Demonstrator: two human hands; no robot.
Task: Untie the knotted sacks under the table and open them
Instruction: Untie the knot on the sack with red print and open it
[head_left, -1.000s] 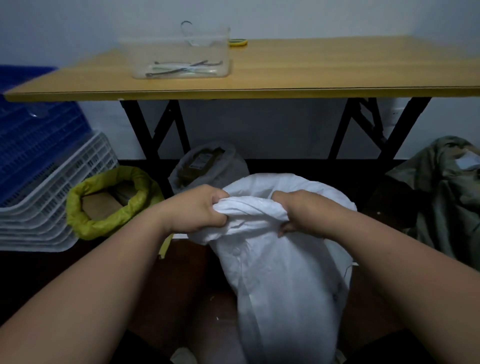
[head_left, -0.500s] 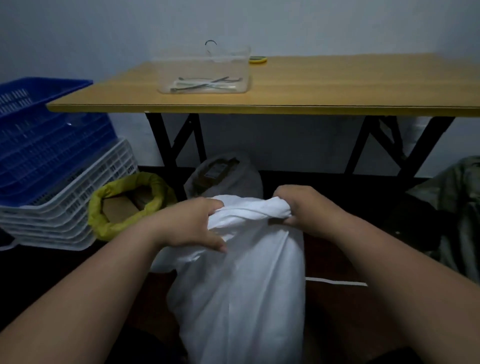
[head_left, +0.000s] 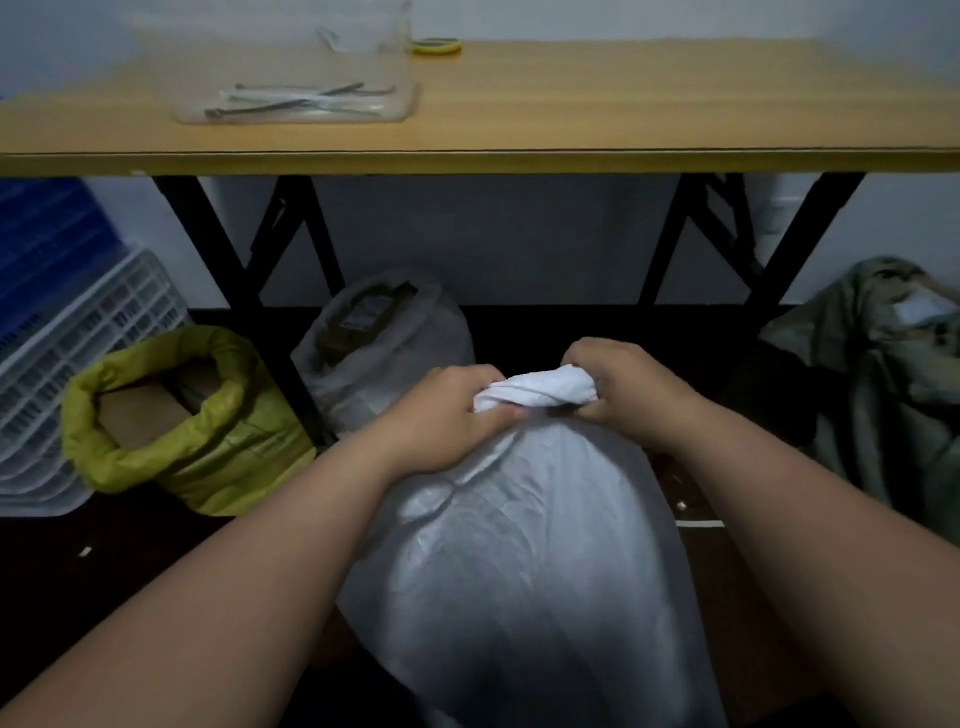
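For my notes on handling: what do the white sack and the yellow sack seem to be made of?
White sack: probably thin woven plastic, slightly glossy, with sharp creases and pale sheen. Yellow sack: likely similar woven plastic, duller; its rolled rim stands stiffly. The weave itself is too blurred to confirm.

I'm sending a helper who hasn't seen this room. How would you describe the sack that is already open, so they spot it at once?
Find the wooden table with black legs. On the floor by its left legs, beside the stacked crates, stands the yellow-green sack. Its mouth is rolled down and open, while the white sack in front has its top bunched shut.
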